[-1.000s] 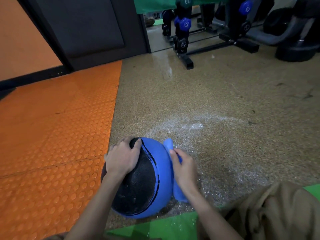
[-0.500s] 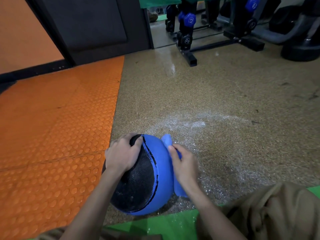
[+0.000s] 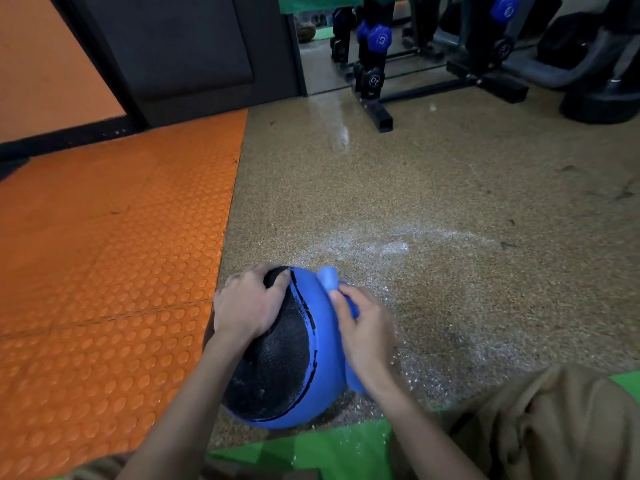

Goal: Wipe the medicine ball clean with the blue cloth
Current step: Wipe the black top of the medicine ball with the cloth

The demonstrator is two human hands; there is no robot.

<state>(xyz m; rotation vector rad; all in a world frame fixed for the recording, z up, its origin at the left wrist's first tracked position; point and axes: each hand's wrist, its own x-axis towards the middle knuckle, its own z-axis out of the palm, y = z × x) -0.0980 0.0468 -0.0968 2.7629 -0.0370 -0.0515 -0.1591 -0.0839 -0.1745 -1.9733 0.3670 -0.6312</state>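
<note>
View from a head-worn camera, looking down at a gym floor. In the lower centre of the frame a blue and black medicine ball (image 3: 277, 368) sits on a speckled tan floor (image 3: 433, 188), just beside the edge of an orange studded mat (image 3: 104, 258) that fills the left side. The person's left hand (image 3: 247, 306) lies over the ball's upper left, its fingers spread and curled round the black panel, gripping it. The right hand (image 3: 367, 337) presses a blue cloth (image 3: 329, 277) against the ball's blue right side, with the fingers closed round the cloth; bunched ends of it stick out above and below the hand. A pale, whitish patch (image 3: 381, 247) marks the floor just beyond the ball. A green mat (image 3: 329, 448) runs along the bottom edge. A black dumbbell rack (image 3: 375, 81) stands at upper right.
</note>
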